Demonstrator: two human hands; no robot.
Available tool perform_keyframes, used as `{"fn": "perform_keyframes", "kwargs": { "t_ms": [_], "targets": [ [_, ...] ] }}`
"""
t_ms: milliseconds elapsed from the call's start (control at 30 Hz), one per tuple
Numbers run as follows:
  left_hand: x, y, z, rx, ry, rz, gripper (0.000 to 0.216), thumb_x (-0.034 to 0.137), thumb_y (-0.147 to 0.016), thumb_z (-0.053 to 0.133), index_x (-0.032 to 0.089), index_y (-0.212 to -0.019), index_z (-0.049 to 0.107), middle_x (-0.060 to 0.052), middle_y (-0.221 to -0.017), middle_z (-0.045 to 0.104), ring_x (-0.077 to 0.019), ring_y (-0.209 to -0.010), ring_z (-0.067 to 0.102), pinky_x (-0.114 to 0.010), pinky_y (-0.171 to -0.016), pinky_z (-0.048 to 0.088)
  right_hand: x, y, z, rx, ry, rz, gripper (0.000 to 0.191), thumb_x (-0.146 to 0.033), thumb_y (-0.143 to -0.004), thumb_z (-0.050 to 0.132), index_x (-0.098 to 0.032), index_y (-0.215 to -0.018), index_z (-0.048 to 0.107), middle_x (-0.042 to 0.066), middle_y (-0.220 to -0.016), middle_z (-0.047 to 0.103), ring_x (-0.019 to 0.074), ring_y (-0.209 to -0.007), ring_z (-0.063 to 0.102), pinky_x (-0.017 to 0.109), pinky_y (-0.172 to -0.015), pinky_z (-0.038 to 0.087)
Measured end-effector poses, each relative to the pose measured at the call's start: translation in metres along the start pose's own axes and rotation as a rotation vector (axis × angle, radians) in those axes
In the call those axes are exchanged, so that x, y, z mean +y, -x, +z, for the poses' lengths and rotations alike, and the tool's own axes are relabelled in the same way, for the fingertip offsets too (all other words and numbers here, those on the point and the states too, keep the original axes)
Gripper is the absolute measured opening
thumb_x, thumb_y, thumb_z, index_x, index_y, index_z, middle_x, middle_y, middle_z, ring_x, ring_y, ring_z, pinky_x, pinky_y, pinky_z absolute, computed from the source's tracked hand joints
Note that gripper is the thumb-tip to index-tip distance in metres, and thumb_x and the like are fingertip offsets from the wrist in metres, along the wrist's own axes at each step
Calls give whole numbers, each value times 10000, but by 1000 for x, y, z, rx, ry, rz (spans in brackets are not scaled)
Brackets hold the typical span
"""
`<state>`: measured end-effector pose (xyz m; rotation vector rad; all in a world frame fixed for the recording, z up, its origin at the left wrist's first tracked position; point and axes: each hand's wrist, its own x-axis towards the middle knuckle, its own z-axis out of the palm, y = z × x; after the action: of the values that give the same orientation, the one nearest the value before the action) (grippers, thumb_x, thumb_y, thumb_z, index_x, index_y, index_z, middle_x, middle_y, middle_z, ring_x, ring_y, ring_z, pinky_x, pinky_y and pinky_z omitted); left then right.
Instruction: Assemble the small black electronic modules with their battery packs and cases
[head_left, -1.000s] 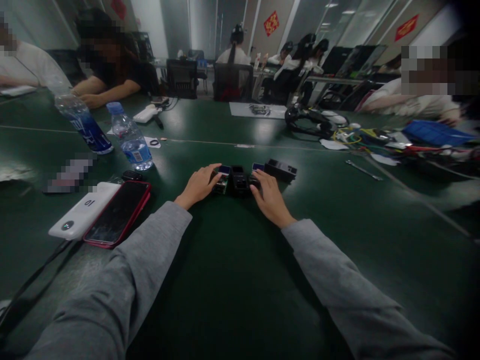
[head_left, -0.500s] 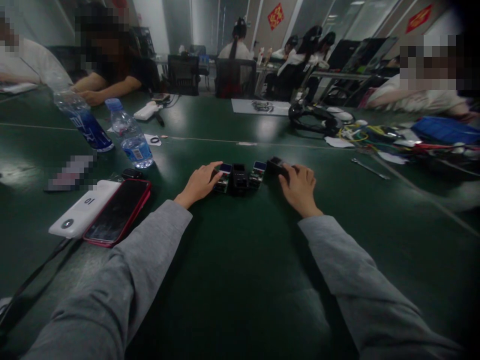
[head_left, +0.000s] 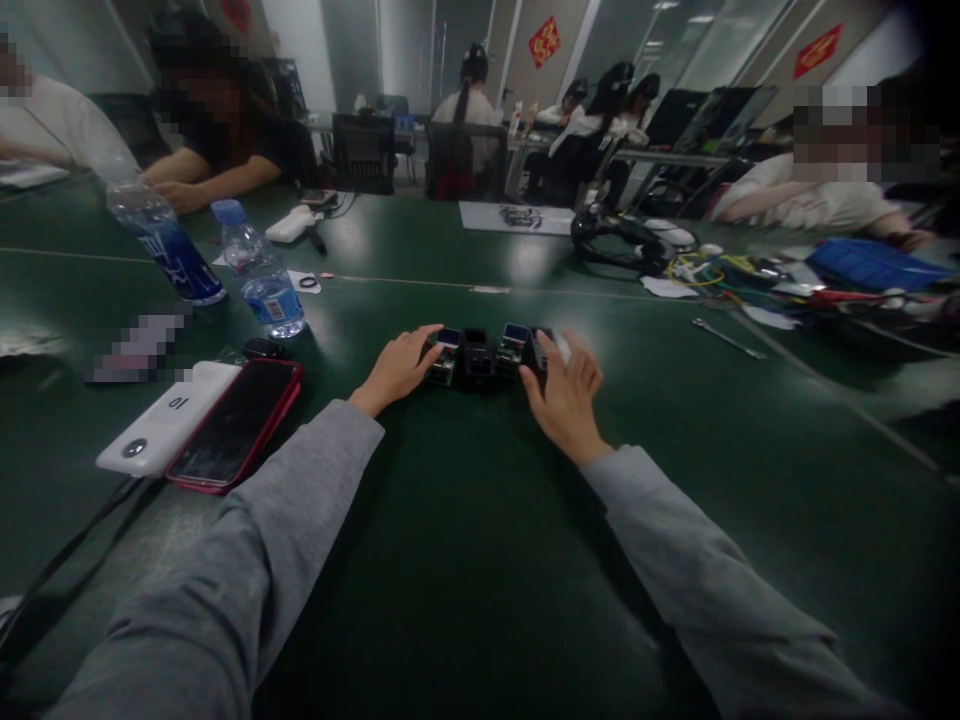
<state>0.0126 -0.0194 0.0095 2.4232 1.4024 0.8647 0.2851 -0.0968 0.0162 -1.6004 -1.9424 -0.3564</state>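
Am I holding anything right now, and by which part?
Left hand is at the left board, by its outer edge; right hand is at the right black box. Whether either is gripped can't be told.

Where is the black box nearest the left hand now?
In the head view, the black box sits near centre, between two circuit boards, right of the left hand.

Desk (head_left: 450,560) is finished smooth and kinda glossy. Clear shiny plastic is seen on the blue-capped bottle (head_left: 259,265), a glassy face on the phone (head_left: 236,425), dark plastic-looking casing on the middle black module (head_left: 478,355), shiny metal on the wrench (head_left: 727,338), matt cloth on the grey sleeves (head_left: 300,490).
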Motion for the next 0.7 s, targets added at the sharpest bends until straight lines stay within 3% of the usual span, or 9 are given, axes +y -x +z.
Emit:
{"fn": "perform_keyframes", "kwargs": {
  "t_ms": [133,233,567,700],
  "targets": [
    [0,0,1,15,-19,11,500,507,-1019,301,243,-1422,435,-110,-1218,661,-273,-1102,618,-455,-942,479,-18,0,0,-220,-116,-273,562,-458,-1039,320,-310,-1565,190,58,-1631,213,273,-1496,195,548,-1193,202],
    [-1,0,1,12,-14,12,498,508,-1017,307,249,-1424,430,-106,-1215,665,-267,-1089,623,-453,-943,480,-21,0,5,-321,-180,-308,570,-481,-1039,321,-293,-1563,200,45,-1618,263,239,-1491,228,516,-1197,229],
    [0,0,-1,-3,-10,11,501,506,-1023,294,238,-1425,427,-105,-1239,650,-259,-1092,616,-453,-956,480,-21,1,2,-244,-144,-239,456,-432,-1047,315,-255,-1458,400,73,-1513,443,255,-1433,339,520,-1174,218],
    [2,0,-4,32,-4,50,522,516,-1026,258,212,-1395,467,-114,-1342,573,-247,-1211,557,-435,-1007,466,-21,0,1,-244,-139,-243,453,-420,-1039,334,-253,-1453,406,87,-1488,459,268,-1413,358,516,-1152,244]
  ]
}}
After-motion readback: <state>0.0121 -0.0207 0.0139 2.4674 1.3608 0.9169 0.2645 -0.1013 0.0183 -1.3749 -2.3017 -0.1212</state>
